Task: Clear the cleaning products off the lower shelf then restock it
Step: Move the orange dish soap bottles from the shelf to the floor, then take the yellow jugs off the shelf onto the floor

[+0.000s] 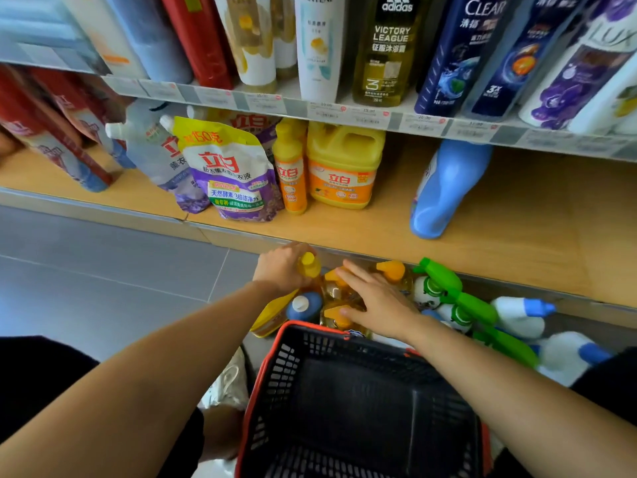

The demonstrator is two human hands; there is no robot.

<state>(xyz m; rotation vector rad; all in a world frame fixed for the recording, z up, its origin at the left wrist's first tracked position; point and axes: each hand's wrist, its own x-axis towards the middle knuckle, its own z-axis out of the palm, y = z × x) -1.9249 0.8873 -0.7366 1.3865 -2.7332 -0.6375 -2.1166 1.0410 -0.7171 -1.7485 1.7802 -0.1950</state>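
Note:
My left hand (281, 267) grips the neck of a yellow-capped detergent bottle (309, 264) on the floor below the shelf edge. My right hand (374, 298) lies flat with straight fingers on several orange-capped yellow bottles (336, 294) beside it. On the wooden lower shelf (499, 236) stand a purple refill pouch (229, 174), a slim yellow bottle (292, 170), a yellow jug (344, 167) and a blue bottle (444, 191). Green-trigger spray bottles (444, 288) and white bottles with blue caps (524, 315) lie on the floor to the right.
A black basket with a red rim (275, 367) sits empty right in front of me. Red and white pouches (65, 139) lean at the shelf's left. Shampoo bottles (389, 50) fill the upper shelf. Grey floor tiles (103, 263) stretch to the left.

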